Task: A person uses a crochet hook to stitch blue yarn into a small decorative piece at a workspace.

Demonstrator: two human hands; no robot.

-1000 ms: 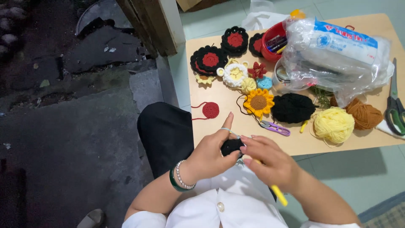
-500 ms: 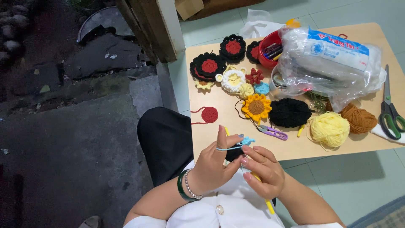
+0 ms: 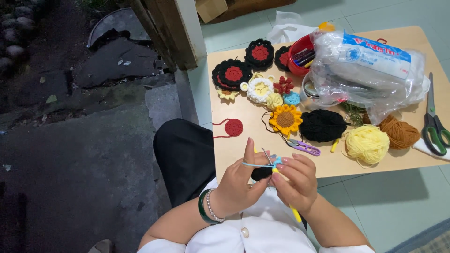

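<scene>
A: Our right hand (image 3: 294, 183) pinches a crochet hook (image 3: 280, 182), fingers curled close around its yellow handle, the metal tip pointing to about eleven o'clock. Our left hand (image 3: 239, 185) pinches a small black crochet piece (image 3: 260, 173), with the forefinger raised and a strand of light blue yarn (image 3: 257, 165) stretched across it.

B: And the piece sits between both hands, just in front of our white shirt?

A: Yes, at the near edge of the low table (image 3: 243, 140). We judge the blue strand could slip off the raised finger if it slackens, and then the loop on the hook might drop. The piece is mostly hidden behind our fingers, so we cannot tell how the stitches sit.

B: What lies beyond our hands?

A: At one o'clock, small purple snips (image 3: 303, 147), near enough to catch a loose strand. Past them a sunflower piece (image 3: 285, 119) and a black yarn ball (image 3: 322, 125). At two o'clock, a pale yellow yarn ball (image 3: 367, 144) and a brown one (image 3: 399, 132).

B: Anything at eleven?

A: A small red disc (image 3: 233, 127) with a trailing thread. Farther out, black and red rounds (image 3: 233, 74), a clear plastic bag (image 3: 370, 70) and green-handled scissors (image 3: 435, 126) at the right edge.
</scene>
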